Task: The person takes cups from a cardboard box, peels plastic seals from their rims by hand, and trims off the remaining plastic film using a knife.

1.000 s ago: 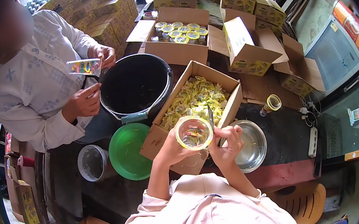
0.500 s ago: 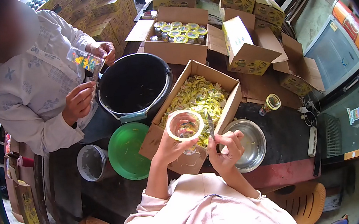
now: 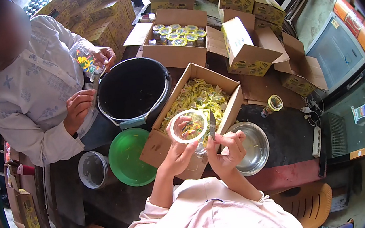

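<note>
My left hand (image 3: 175, 159) is wrapped round a clear plastic cup (image 3: 196, 132) with a colourful print, its wide rim facing up towards me. In my right hand (image 3: 228, 150) is a small knife (image 3: 212, 123), blade pointing up, close beside the cup's right edge. Both are held over the near side of an open cardboard box (image 3: 231, 105). Yellow scraps (image 3: 198, 95) of strips and film fill that box. Just right of my right hand sits a clear round bowl (image 3: 258, 148).
Left of the box stand a black bucket (image 3: 132, 90), a green basin (image 3: 127, 158) and a grey tub (image 3: 92, 171). Across the bucket, a co-worker (image 3: 32, 95) holds a printed cup and a blade. A carton of yellow-lidded cups (image 3: 175, 54) and a single cup (image 3: 271, 105) stand beyond.
The cup in my left hand has turned slightly, and the rim that looked yellowish now looks pale. My knife stays beside it. The co-worker has tilted their cup more upright.
</note>
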`<state>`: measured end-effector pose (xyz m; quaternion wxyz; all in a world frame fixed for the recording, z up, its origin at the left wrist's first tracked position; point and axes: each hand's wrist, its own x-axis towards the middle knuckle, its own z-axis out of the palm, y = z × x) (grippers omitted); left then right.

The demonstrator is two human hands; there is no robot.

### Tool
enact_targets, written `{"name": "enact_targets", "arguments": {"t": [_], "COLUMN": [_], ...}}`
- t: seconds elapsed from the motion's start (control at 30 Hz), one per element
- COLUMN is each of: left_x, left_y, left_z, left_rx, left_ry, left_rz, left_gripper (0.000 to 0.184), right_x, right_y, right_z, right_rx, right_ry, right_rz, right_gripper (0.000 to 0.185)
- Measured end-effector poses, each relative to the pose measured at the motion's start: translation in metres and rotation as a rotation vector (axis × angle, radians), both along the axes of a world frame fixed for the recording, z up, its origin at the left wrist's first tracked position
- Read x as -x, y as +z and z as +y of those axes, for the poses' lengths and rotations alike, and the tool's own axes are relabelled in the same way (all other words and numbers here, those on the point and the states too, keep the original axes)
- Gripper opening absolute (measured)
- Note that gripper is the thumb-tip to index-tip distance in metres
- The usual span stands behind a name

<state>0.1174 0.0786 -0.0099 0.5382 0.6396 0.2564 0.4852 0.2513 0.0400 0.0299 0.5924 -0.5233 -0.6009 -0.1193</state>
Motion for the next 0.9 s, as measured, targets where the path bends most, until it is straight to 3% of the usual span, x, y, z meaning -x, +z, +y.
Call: {"name": "enact_targets", "arguments": {"t": [0.13, 0.27, 0.37, 0.47, 0.57, 0.77, 0.9], "left_x": [0.0, 0.0, 0.005, -0.001, 0.002, 0.003, 0.007], "left_y": [-0.008, -0.003, 0.004, -0.006, 0.001, 0.0, -0.001], "left_z": [0.001, -0.005, -0.006, -0.009, -0.01, -0.006, 0.0], "left_rx": [-0.338, -0.258, -0.453, -0.205, -0.288, -0.307, -0.315], "left_ry": [0.069, 0.159, 0.184, 0.131, 0.149, 0.122, 0.092], "left_rz": [0.237, 0.324, 0.537, 0.273, 0.408, 0.367, 0.376], "left_gripper": [0.055, 0.049, 0.044, 0.033, 0.025, 0.026, 0.035], "right_x": [-0.003, -0.003, -0.003, -0.005, -0.006, -0.007, -0.01], "right_y": [0.001, 0.0, 0.001, 0.0, -0.001, -0.001, -0.001], "right_z": [0.005, 0.003, 0.002, 0.003, 0.005, 0.012, 0.016], "right_rx": [-0.018, -0.008, -0.009, -0.014, -0.013, 0.004, 0.014], "right_ry": [-0.025, -0.023, -0.02, -0.026, -0.034, -0.051, -0.052], "right_rz": [-0.013, -0.036, -0.048, -0.054, -0.071, -0.062, -0.048], "right_gripper": [0.018, 0.019, 0.019, 0.019, 0.019, 0.018, 0.017]}}
